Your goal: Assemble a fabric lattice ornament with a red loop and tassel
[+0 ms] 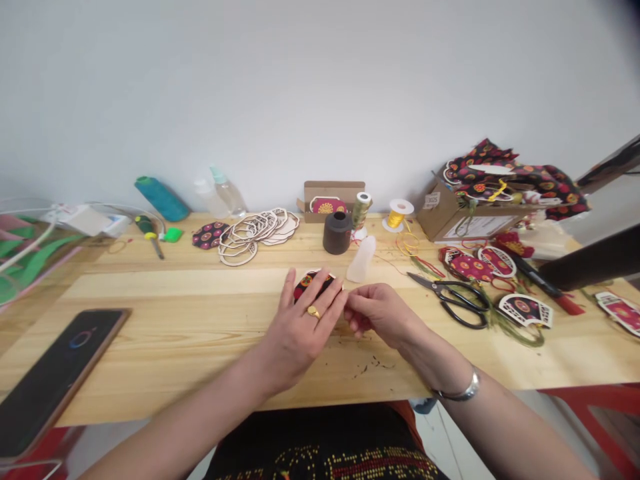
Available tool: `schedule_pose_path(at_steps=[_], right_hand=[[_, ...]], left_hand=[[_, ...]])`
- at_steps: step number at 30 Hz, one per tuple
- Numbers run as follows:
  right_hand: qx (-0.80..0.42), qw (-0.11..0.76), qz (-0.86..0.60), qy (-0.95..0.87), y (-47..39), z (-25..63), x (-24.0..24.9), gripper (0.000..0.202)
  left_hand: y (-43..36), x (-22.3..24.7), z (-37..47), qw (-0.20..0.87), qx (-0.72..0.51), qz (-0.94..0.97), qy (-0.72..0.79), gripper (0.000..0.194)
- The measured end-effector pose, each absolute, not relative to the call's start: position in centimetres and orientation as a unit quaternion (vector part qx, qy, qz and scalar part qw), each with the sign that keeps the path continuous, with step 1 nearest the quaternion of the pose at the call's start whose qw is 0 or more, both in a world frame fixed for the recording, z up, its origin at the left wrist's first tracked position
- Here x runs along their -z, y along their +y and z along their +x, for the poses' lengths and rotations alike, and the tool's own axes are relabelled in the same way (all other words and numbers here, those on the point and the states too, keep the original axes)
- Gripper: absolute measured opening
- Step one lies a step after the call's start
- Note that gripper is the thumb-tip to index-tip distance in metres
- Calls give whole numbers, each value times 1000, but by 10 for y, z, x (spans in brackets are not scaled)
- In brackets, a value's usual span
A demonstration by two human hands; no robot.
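Note:
My left hand [300, 333], with a gold ring on it, lies flat over a dark patterned fabric piece [301, 287] with a pale edge. Its fingers are stretched out and cover much of the piece. Against its fingertips, at the piece's right side, my right hand [379, 312] is closed in a pinch. Whatever sits between those fingers is hidden or too small to make out. Just beyond stand a translucent whitish holder [361, 260] and a dark cone-shaped spool [337, 233]. Black-handled scissors [457, 300] lie to the right of my right hand.
Pale cut-out frames [257, 233] lie at the back, near a teal thread cone [161, 198]. A yellow thread spool [397, 215] stands beside a cardboard box [463, 217] heaped with fabric. A phone [55, 380] lies at left, finished-looking ornaments [525, 310] and a black post [595, 257] at right.

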State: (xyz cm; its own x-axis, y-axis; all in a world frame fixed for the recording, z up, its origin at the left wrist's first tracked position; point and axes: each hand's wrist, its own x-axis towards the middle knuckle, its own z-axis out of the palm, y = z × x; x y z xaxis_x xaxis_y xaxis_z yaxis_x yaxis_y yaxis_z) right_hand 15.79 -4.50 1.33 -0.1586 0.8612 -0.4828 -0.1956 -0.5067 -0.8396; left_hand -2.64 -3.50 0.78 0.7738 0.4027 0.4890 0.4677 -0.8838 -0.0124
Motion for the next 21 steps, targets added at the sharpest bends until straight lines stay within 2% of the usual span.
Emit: schedule_pose_path(at_steps=[2,4,7,9,10,14,21], right_hand=[[-691,371,-526,-330,-45,162,-15,32],[-686,359,-532,-343,-45,166,-17,32],[-679,344,-539,-361,-45,172,-22,31],[-679,329,-537,-376,-46,175,-24,31],[-679,322,-536,-385,-46,176,-25,31],[-677,298,-533,-411,-47,178,-26,30],[-675,261,-540,-430,-47,184,-28,30]], left_hand=[[-32,-16,-34,-44,290,-912,-287,62],[-25,-21,-40,-204,360,-816,-404,70],[-12,-23,-44,-544,330,-596,-489,67],[-6,-19,-43,-699,274,-487,-446,57],[-4,-17,-41,-742,256,-451,-424,50],[-7,-9,-37,-800,228,-384,-400,31],[-13,-14,-30,-822,202,-341,-410,37]])
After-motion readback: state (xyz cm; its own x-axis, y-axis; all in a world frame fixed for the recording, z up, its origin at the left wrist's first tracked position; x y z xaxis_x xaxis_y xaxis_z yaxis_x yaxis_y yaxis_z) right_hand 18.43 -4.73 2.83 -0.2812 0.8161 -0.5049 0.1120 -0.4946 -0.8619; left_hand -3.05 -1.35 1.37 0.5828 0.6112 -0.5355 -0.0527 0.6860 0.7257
